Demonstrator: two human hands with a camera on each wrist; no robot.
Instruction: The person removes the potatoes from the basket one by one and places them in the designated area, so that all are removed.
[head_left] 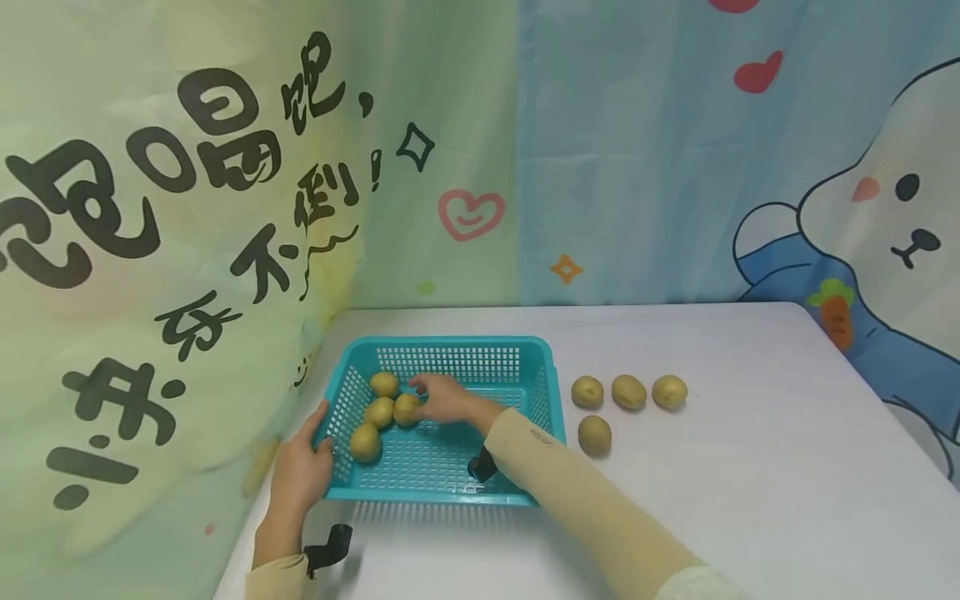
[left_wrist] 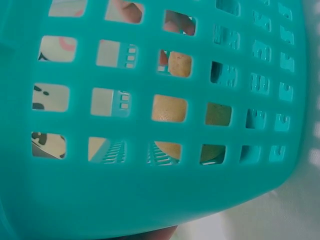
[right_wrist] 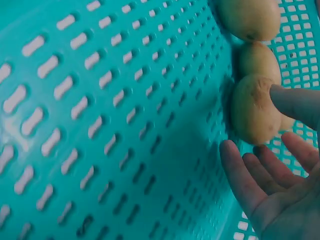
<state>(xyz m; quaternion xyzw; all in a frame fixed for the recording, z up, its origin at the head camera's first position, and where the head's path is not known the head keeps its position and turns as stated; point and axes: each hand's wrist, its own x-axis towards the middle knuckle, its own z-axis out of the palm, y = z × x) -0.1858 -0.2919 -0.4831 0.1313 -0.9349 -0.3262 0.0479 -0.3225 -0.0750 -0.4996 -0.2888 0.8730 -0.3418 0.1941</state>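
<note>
A turquoise plastic basket [head_left: 442, 498] with pierced walls holds several potatoes [head_left: 365, 442] along its left side. At the basket's left end, my left hand [head_left: 300, 471] grips the side, its thumb near the rim. The left wrist view is mostly filled by the pierced wall [left_wrist: 140, 190], with potatoes [left_wrist: 170, 108] showing through its holes. Inside the basket, my right hand [head_left: 446, 398] reaches over the potatoes. In the right wrist view, its thumb touches one potato [right_wrist: 256, 110], while the other fingers [right_wrist: 240, 172] are spread apart below it.
Several more potatoes [head_left: 628, 392] lie on the white table [head_left: 750, 467], just right of the basket. Behind the table hangs a printed curtain [head_left: 622, 167]; another lettered panel [head_left: 187, 333] stands along the left. Each wrist carries a small black camera mount [head_left: 330, 546].
</note>
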